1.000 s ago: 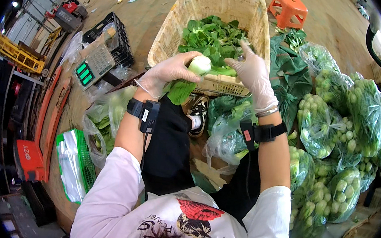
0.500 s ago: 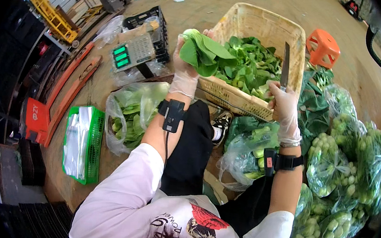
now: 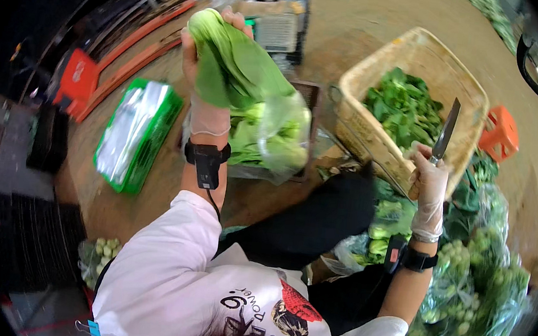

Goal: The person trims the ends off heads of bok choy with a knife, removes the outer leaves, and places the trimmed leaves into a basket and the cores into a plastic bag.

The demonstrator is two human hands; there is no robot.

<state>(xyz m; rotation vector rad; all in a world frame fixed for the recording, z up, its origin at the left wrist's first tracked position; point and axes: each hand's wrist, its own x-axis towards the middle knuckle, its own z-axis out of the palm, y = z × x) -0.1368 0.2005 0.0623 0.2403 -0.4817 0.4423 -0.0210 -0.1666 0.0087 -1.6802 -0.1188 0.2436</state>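
Observation:
Gloved in thin plastic, my left hand [image 3: 191, 63] is closed on a leafy bok choy [image 3: 240, 68], raised just above a plastic bag of greens [image 3: 265, 143] in a brown crate [image 3: 306, 126]; part of the hand is hidden behind the leaves. My right hand [image 3: 429, 177], also gloved, grips a knife [image 3: 446, 130], blade pointing upward, at the near right side of a cream crate [image 3: 366, 135] containing loose leaves [image 3: 398, 106].
A green basket of plastic bags [image 3: 133, 135], an orange pallet jack [image 3: 76, 84] and a scale [image 3: 272, 32] are on the left and back. An orange stool [image 3: 500, 132] stands right of the cream crate; bagged greens [image 3: 470, 297] pile beside my right arm.
The view has turned leftward. My left hand has carried the bok choy left from the cream crate to above the bagged greens. The knife now shows clearly, upright in my right hand.

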